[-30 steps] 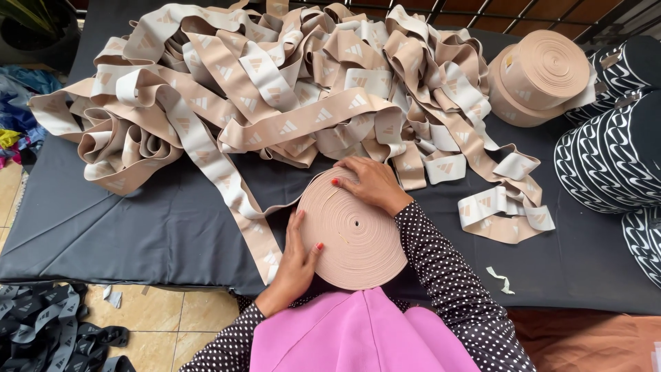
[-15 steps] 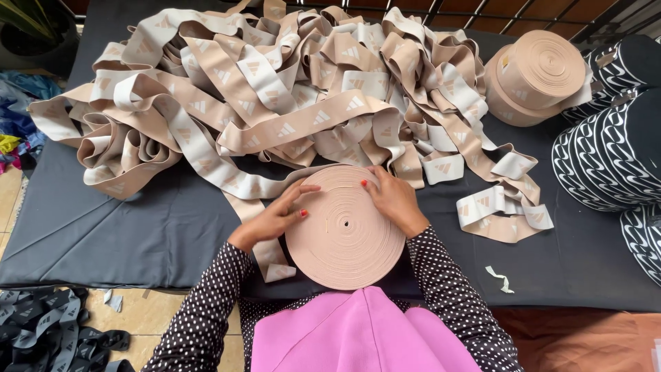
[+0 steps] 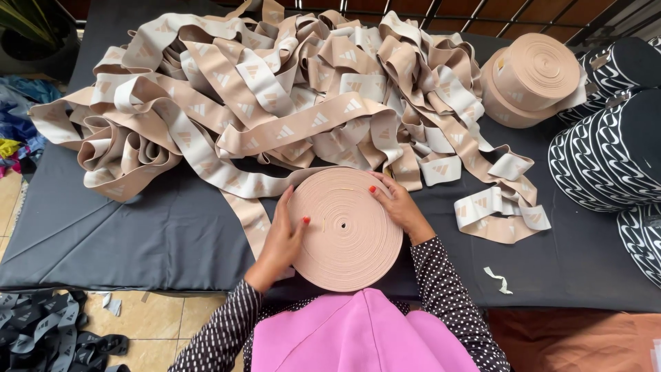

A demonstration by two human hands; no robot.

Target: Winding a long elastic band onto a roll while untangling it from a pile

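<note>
The beige roll [image 3: 344, 229] lies flat at the near edge of the table [image 3: 124, 234], a tightly wound disc of elastic band with fine rings running in to a small hole at its middle. From its upper rim the band leaves the coil and runs off left into the loose band [image 3: 275, 103]. The left hand [image 3: 281, 241] rests against the roll's left rim, fingers spread and pressed to its side, thumb laid on the top face. The right hand [image 3: 398, 205] sits open on the upper right rim, fingertips on the top face; neither hand is closed into a fist.

Beyond the roll, that loose band sprawls in one big tangled heap of beige and off-white, marked with small light shapes, across the far half of the table. At the far right corner two more finished beige rolls [image 3: 533, 77] sit stacked, one on the other. Along the right edge stand black rolls with white patterning [image 3: 606, 155], at least four in view. A small scrap [image 3: 497, 277] lies near the front right.
</note>
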